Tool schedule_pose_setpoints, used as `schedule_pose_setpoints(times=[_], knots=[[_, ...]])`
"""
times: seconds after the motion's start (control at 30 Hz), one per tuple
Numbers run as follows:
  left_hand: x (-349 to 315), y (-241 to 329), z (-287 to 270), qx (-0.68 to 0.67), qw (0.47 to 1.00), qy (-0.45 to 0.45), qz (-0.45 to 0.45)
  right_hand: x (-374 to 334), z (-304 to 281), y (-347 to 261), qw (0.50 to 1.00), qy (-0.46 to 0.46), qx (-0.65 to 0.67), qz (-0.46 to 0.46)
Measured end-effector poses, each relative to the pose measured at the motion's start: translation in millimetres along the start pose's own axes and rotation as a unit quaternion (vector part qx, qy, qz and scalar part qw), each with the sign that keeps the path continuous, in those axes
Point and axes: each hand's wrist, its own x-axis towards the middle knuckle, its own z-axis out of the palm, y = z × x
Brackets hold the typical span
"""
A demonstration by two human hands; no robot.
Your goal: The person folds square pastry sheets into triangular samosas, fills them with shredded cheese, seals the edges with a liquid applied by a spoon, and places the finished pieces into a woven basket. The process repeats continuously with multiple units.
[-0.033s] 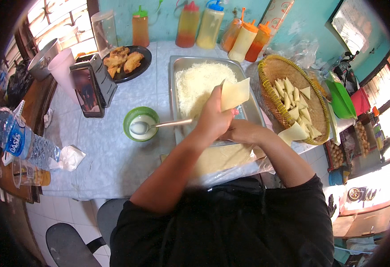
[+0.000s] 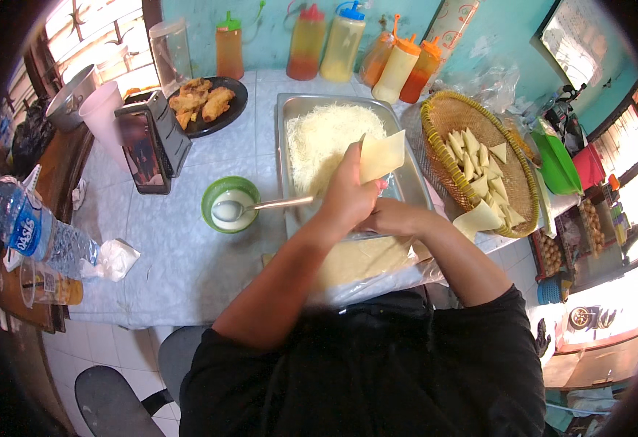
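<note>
The table (image 2: 162, 262) carries a metal tray (image 2: 283, 138); a round woven basket (image 2: 464, 115) stands beside the tray's right wall. Pale shreds (image 2: 330, 146) fill the tray's left and far portion. A stack of pale wrappers (image 2: 362, 262) lies along the near edge. The left hand (image 2: 349, 191) grips a single pale sheet (image 2: 383, 156) at its left edge, above the tray. The sheet extends up and rightward from that hand, its longer axis apparently slanting the same way. The right hand (image 2: 395, 217), fingers curled, sits lower, just right of the left; its contents cannot be determined. The left hand is nearer the sheet. Room for movement lies over the tray, between shreds and right wall.
</note>
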Motion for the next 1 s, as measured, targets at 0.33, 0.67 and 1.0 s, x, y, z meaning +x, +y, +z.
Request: schedule_pose_setpoints(times=[0.33, 0.67, 1.0], knots=[[7, -3, -7, 0.131, 0.989, 0.066, -0.014, 27, -35, 29, 0.995, -0.068, 0.067, 0.005], [12, -25, -10, 0.184, 0.979, 0.081, -0.029, -20, -125, -2, 0.969, 0.179, 0.165, -0.038], [7, -1, -6, 0.028, 0.996, 0.011, -0.079, -8, -93, -28, 0.937, 0.233, 0.102, -0.24]])
